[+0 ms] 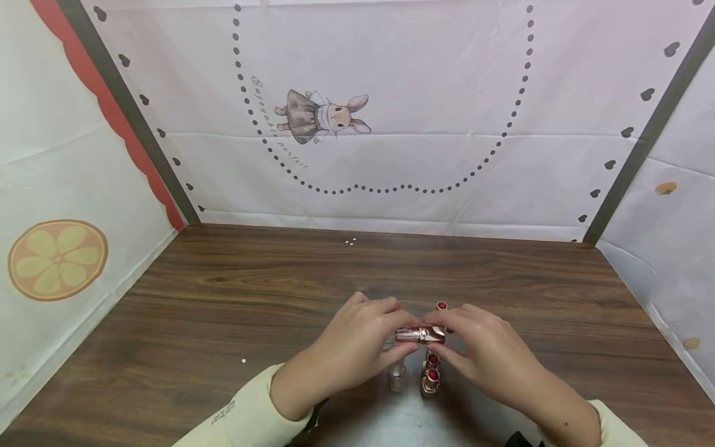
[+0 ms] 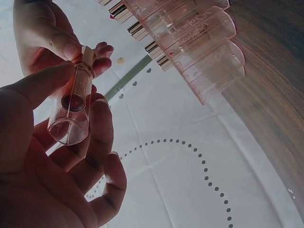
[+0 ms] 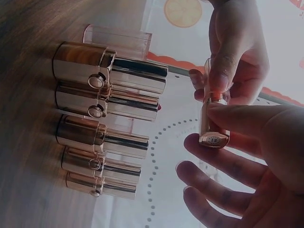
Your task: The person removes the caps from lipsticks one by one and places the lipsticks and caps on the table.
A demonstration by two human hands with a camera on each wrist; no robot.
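Note:
Both hands hold one lipstick (image 1: 416, 336) lengthwise between them, over the table. My left hand (image 1: 357, 338) pinches its transparent cap (image 2: 68, 130), which is around the dark red bullet. My right hand (image 1: 488, 347) grips the shiny gold base (image 3: 213, 137) between thumb and fingers. Below the hands stands a row of uncapped gold lipsticks (image 3: 78, 130) with red tips. To the left of these is a row of clear pinkish caps (image 2: 209, 35), upright on the table. In the head view the hands partly hide both rows.
The table (image 1: 268, 273) has a dark wood-grain top. Small white bits (image 1: 350, 241) lie toward its back, and another white speck (image 1: 243, 361) is at the left. A printed white cloth (image 1: 413, 112) encloses the back and sides.

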